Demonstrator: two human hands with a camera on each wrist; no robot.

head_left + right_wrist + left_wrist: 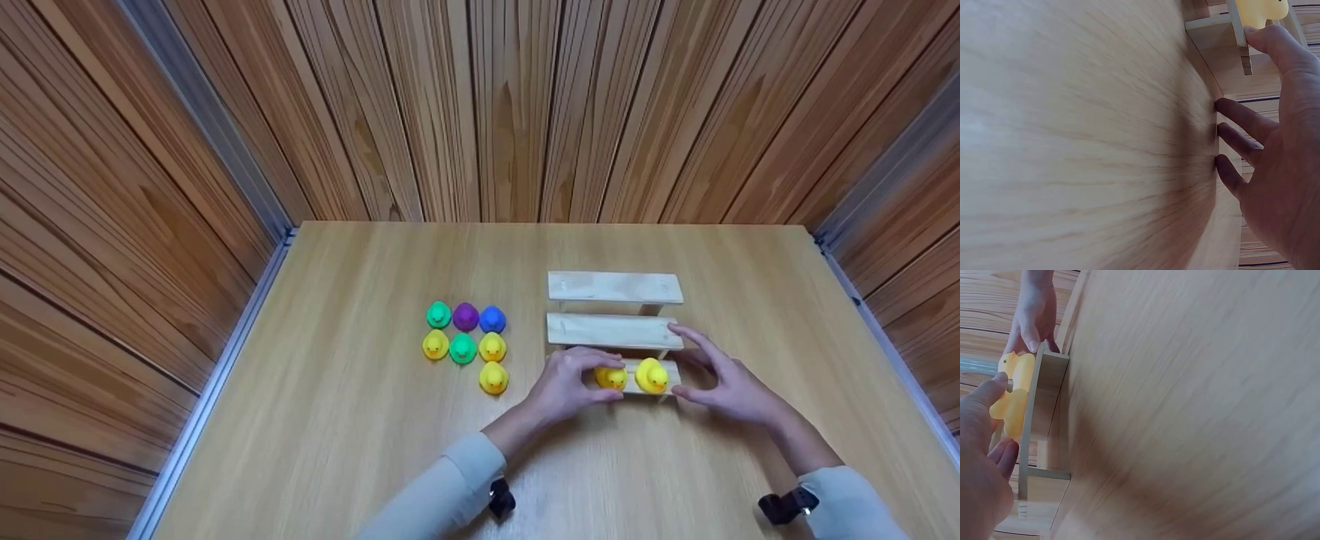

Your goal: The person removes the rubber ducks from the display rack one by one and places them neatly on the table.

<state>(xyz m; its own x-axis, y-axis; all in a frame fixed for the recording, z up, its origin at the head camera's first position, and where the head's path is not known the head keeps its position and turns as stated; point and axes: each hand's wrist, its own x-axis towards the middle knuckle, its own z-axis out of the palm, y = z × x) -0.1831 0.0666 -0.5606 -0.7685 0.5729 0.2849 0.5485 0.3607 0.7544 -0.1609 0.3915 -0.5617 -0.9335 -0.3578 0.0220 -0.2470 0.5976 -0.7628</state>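
Observation:
On the lowest step of a pale wooden three-step stand sit two yellow rubber ducks. My left hand pinches the left duck between thumb and fingers; in the left wrist view that duck stands upright on the step. The right duck is beside it, close to the step's right end. My right hand is spread at the stand's right side, its thumb at the end of the lowest step and its index fingertip at the middle step. In the right wrist view, the other fingers reach down to the tabletop.
Left of the stand, several more rubber ducks are grouped on the table: green, purple, blue and yellow ones. Wood-panelled walls rise behind the table and along both sides.

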